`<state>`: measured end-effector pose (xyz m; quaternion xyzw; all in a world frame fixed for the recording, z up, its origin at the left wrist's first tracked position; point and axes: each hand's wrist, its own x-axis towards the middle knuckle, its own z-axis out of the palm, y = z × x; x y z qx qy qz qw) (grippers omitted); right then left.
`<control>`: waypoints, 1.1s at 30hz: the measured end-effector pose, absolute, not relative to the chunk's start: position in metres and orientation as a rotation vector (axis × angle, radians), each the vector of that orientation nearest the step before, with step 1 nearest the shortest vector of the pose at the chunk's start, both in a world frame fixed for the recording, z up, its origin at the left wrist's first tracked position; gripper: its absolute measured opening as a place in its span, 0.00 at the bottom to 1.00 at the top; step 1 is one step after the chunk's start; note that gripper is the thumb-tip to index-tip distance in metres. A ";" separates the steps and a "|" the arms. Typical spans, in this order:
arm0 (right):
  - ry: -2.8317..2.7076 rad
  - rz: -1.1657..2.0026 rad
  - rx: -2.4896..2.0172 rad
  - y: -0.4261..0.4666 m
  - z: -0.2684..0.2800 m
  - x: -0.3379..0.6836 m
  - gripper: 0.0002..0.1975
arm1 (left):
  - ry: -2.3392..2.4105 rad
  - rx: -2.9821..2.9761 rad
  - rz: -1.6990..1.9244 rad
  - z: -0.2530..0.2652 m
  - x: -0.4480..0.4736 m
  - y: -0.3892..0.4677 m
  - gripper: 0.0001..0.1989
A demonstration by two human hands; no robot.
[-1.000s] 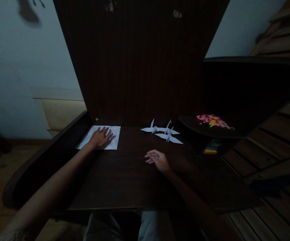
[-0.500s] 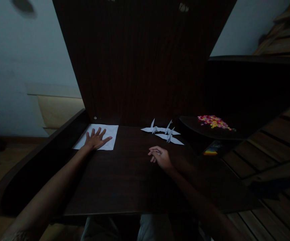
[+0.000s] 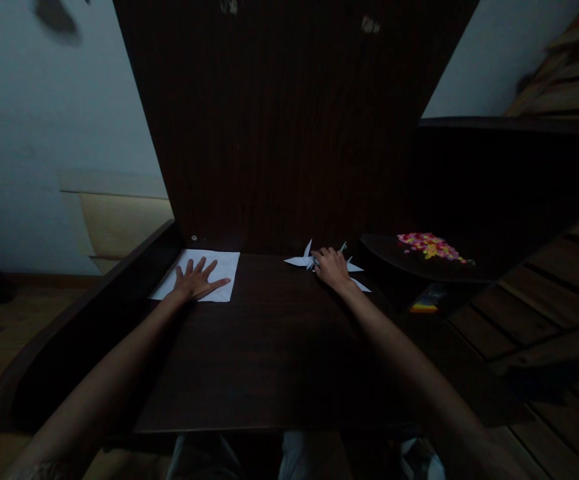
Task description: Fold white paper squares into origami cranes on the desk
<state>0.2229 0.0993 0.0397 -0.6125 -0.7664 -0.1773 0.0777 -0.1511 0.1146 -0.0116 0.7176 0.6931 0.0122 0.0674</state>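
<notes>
My left hand (image 3: 194,283) lies flat with fingers spread on a white sheet of paper (image 3: 230,263) at the left of the dark desk. Folded white paper cranes (image 3: 297,261) stand grouped near the desk's back edge. Over that group is my right hand (image 3: 331,267), its fingers bent and close together on a paper crane. The hand covers the middle of the group, so only wings and points show on either side. Its fingertips are partly hidden.
A small raised shelf (image 3: 384,250) at the right bears a pile of small pink, red and yellow pieces (image 3: 432,247). Beneath it sits a rainbow-coloured item (image 3: 423,308). A dark side panel (image 3: 94,320) edges the desk on the left, and a tall back panel (image 3: 289,133) rises behind.
My right hand has moved forward and slightly right, from the bare desk onto the paper cranes. My left hand stays spread on the sheet. The view has shifted slightly.
</notes>
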 end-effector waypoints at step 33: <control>-1.292 1.196 -1.152 0.026 0.048 0.174 0.09 | 0.776 1.495 1.345 0.023 -0.026 0.031 0.28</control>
